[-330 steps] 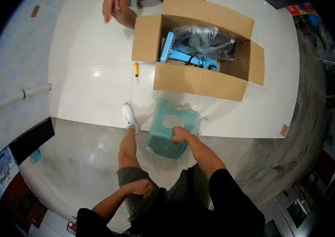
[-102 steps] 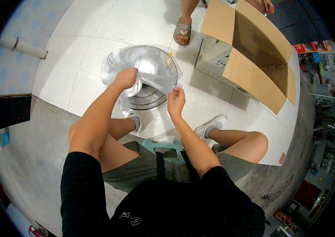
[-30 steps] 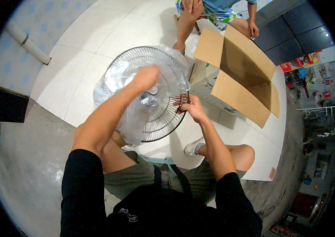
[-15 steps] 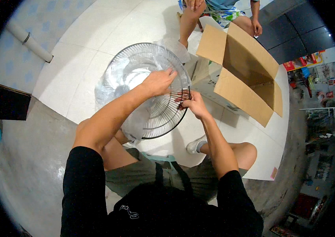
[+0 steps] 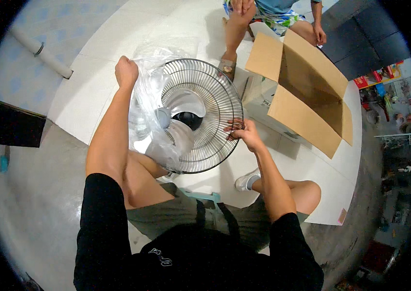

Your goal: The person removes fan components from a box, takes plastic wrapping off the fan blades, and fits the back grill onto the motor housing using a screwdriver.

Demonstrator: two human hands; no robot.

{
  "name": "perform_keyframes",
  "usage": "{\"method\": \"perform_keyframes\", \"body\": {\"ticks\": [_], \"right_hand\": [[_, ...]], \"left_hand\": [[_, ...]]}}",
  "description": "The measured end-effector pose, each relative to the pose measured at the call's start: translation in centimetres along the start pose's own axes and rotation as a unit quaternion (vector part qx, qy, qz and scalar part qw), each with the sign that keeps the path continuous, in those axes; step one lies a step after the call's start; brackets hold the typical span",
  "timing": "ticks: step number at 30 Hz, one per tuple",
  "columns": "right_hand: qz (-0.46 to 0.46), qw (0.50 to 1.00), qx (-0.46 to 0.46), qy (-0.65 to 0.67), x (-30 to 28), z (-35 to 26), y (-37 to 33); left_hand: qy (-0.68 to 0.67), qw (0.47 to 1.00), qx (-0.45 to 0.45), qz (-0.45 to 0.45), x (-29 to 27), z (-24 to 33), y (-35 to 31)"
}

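In front of me is a round black wire fan guard (image 5: 215,140), its right part bare. Grey fan blades (image 5: 186,103) with a dark hub show at its middle. A clear plastic bag (image 5: 147,92) is bunched over its left side and hangs toward my knee. My left hand (image 5: 126,72) is closed in a fist on the bag's edge, to the left of the guard. At the guard's right rim my right hand (image 5: 246,136) grips the wires, thumb outside and fingers showing behind the ribs.
An open cardboard box (image 5: 307,97) stands at the right with its flaps up. Behind it sits another person (image 5: 273,17), a hand hanging by the knee. White floor tiles (image 5: 103,53) lie around. A pipe (image 5: 40,51) runs along the left wall.
My left hand has pulled the plastic bag leftward off the guard's right part, baring wires and blades. My right hand keeps its hold on the rim.
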State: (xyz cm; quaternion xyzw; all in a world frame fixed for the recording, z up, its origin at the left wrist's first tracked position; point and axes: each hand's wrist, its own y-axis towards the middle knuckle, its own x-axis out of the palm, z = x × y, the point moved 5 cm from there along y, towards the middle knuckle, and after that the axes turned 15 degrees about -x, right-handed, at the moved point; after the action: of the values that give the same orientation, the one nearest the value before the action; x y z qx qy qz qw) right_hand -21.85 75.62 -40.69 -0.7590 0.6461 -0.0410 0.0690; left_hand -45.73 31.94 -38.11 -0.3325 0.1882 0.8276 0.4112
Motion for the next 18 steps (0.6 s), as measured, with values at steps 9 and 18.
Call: {"method": "perform_keyframes", "body": {"ticks": [9,18], "right_hand": [[0.064,0.993,0.038,0.088,-0.7,3.9,-2.6],[0.170,0.965,0.100,0.175,-4.5,8.0,-7.9]], "left_hand": [[-0.057,0.946,-0.306,0.093,-4.0,-16.8,7.3],[-0.151,0.931,-0.308,0.128,0.1,-26.3,8.6]]}}
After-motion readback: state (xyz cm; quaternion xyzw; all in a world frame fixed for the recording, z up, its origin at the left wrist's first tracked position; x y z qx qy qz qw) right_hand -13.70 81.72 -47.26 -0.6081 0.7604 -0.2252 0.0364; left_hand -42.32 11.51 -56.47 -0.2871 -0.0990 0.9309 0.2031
